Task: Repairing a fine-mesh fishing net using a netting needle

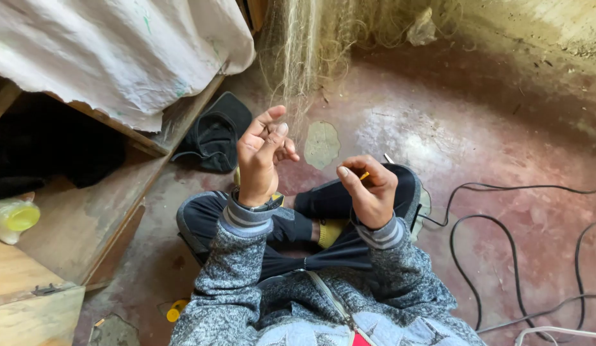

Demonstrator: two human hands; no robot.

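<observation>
A fine pale fishing net [298, 51] hangs down from the top middle of the view to the floor in front of me. My left hand [263, 154] is raised with its fingers pinched on thin strands of that net. Lower and to the right, my right hand [370, 189] is curled around a small yellow netting needle [364, 175], of which only the tip shows. I sit cross-legged in dark trousers and a grey knitted jacket. A watch sits on my left wrist.
A wooden bed frame [93, 211] with a white cover [118, 57] stands at the left. A black cap [215, 134] lies by it. Black cables [464, 256] loop on the red floor at right. A yellow-lidded container [13, 218] is at far left.
</observation>
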